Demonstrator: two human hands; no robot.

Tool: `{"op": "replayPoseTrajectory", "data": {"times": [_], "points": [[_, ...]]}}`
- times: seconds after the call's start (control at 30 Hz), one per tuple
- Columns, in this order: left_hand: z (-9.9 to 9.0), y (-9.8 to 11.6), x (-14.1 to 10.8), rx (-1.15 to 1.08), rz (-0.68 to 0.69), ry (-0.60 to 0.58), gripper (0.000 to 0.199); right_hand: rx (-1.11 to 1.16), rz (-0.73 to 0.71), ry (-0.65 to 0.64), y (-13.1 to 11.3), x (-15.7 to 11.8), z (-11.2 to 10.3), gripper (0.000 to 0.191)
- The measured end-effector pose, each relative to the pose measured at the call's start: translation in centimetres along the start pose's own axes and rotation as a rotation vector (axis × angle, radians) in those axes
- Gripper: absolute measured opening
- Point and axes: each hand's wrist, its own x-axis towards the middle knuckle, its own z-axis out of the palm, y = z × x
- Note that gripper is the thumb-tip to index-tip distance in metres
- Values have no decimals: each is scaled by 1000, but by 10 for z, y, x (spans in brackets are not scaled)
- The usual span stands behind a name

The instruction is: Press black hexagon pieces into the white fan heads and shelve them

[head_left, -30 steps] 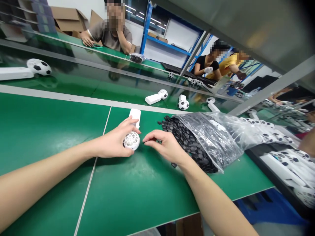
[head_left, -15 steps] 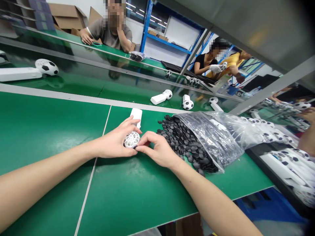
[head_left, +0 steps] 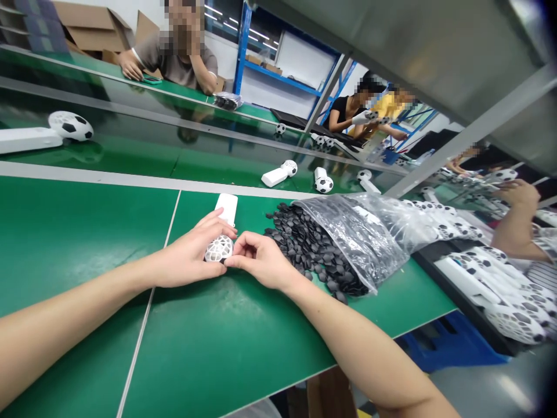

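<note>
My left hand [head_left: 185, 253] is wrapped round the ball-shaped head of a white handheld fan [head_left: 219, 248], which has an open lattice like a soccer ball. Its flat white handle [head_left: 227, 208] points away from me, partly behind my fingers. My right hand [head_left: 260, 259] has thumb and forefinger pinched at the head's lower right edge. Something dark shows by those fingertips, but what they hold is too small to make out. Just right of my right hand lies a heap of small black plates [head_left: 313, 247], spilling from a clear plastic bag [head_left: 361, 238].
A black tray [head_left: 472, 310] of white fans with black patches stands at the right, near another person's arm [head_left: 516, 217]. Several fans [head_left: 323, 181] lie on the green conveyor belt [head_left: 174, 165] beyond the table edge. Other people sit across it. A slanted metal post [head_left: 470, 136] rises at the right.
The view has swung slightly right, so the table's things appear further left. Both my hands stay on the fan head with nearly the same grip. More of the other person's arm shows at right.
</note>
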Motion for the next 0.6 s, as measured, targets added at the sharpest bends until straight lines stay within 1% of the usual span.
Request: {"op": "replayPoseTrajectory", "data": {"times": [0.07,0.1,0.13,0.17,0.23,0.27,0.33,0.4,0.5,0.53,0.6], "points": [[1,3,0,6,-6,13,36,-27,5,-19,1,3,-6,25],[2,4,0,8,-9,17,37,-79,4,-5,2,6,-12,24],[3,6,0,7,-11,17,37,-165,4,34,3,8,-20,23],[4,7,0,5,-10,16,37,-287,6,109,5,10,-28,21],[4,9,-1,0,8,11,36,-595,32,296,9,14,-46,14],[4,9,-1,-3,26,0,34,-724,65,342,12,16,-54,13],[3,8,-1,-7,49,-27,32,-875,129,338,17,17,-65,13],[4,6,-1,3,1,-10,38,-910,143,289,22,17,-69,12],[7,2,-1,7,-182,93,55,-903,79,264,24,16,-68,5],[7,2,-1,-9,-230,109,58,-882,59,260,23,16,-67,4],[6,1,-1,-65,-260,93,56,-795,23,257,20,15,-65,6]]}}
